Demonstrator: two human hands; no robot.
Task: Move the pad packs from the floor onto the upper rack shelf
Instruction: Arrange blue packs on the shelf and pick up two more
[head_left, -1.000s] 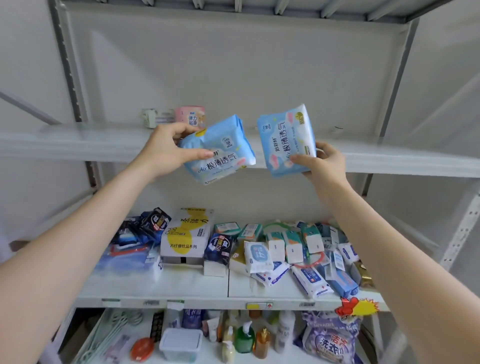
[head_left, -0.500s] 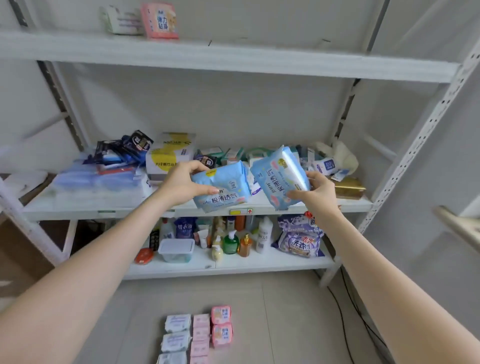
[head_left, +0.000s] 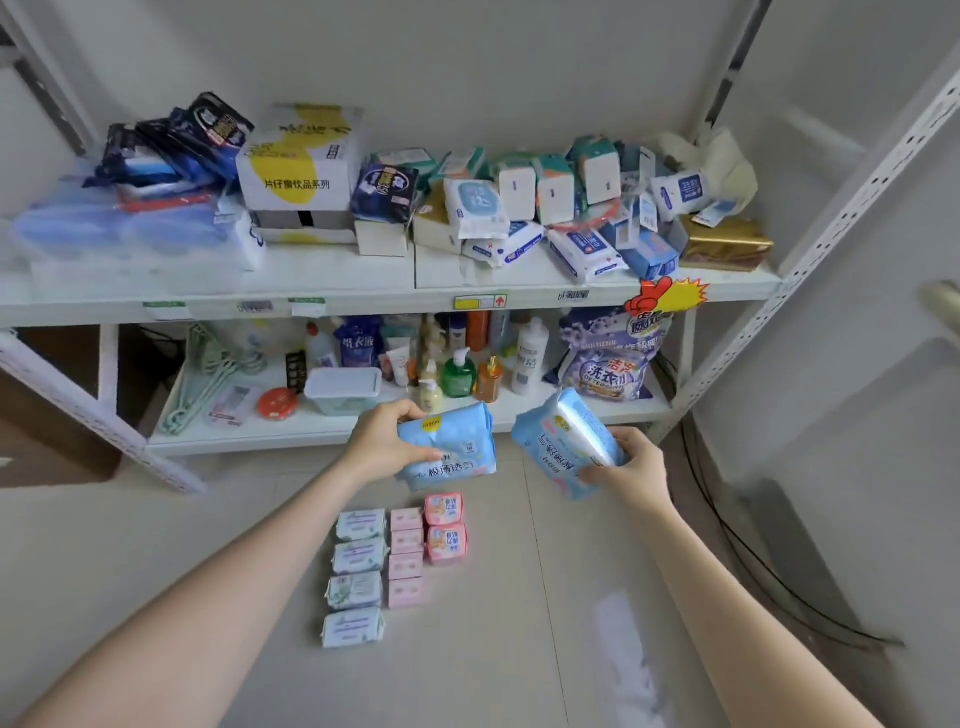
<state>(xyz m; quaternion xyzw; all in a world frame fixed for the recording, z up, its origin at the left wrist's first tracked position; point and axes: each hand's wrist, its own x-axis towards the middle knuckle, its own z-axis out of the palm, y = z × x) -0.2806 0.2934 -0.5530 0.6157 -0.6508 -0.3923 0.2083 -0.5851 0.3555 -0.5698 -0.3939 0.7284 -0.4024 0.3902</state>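
Left hand (head_left: 382, 448) grips a blue pad pack (head_left: 448, 449), thumb on its face. Right hand (head_left: 631, 467) holds a second blue pack (head_left: 563, 441), tilted. The two packs are apart, in the air near the lower shelf (head_left: 332, 434) front edge. On the floor (head_left: 130, 545) beneath: a column of four white packs (head_left: 359, 556), light pink packs (head_left: 406, 564) just beside it, two darker pink packs (head_left: 445, 530) beside those.
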